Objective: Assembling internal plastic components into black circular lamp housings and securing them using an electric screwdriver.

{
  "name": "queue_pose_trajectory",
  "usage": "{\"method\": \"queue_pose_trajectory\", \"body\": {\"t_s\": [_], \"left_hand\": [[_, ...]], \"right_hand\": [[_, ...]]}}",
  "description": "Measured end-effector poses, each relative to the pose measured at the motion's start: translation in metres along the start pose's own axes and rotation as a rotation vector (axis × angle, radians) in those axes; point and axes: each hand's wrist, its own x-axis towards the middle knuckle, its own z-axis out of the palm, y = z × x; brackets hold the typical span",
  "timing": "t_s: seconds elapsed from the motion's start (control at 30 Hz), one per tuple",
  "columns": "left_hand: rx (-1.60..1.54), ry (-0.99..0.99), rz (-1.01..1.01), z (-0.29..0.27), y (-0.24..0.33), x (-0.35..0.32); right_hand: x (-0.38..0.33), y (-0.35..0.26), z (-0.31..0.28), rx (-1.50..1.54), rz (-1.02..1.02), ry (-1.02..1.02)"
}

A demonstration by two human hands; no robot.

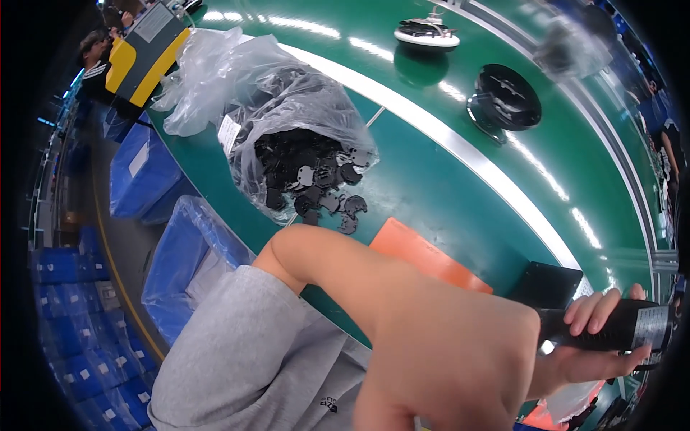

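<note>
My right hand (600, 345) is wrapped round a black cylindrical tool (622, 325) with a silver label near its end; the exact kind does not show. My left hand (460, 345), back of the hand up and close to the camera, is curled beside the tool's other end. Its fingers are hidden, and whether it touches the tool I cannot tell. Beyond my left forearm lies an orange flat piece (424, 253). Farther off, an open clear plastic bag (287, 86) spills several small black plates (323, 179) onto the green table (424, 187).
A black box-like thing (544, 284) sits by the tool. On the green belt beyond the metal rail (438, 136) are a black round device (507, 98) and a white-rimmed round one (426, 36). Blue lined bins (190, 251) stand left; a yellow-grey machine (147, 50) stands behind, near a person.
</note>
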Motion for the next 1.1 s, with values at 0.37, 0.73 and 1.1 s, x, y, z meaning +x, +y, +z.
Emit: {"method": "queue_pose_trajectory", "body": {"t_s": [0.37,0.73,1.1], "left_hand": [[0.514,0.217,-0.383,0.040,-0.039,-0.040],[1.037,1.090,-1.114,0.124,0.052,-0.218],[1.331,0.881,-1.069,0.149,0.044,-0.202]], "right_hand": [[-0.002,0.008,0.010,0.126,0.040,-0.087],[-0.061,-0.047,-0.002,-0.462,-0.145,-0.081],[-0.183,-0.117,-0.410,-1.494,-0.232,1.045]]}}
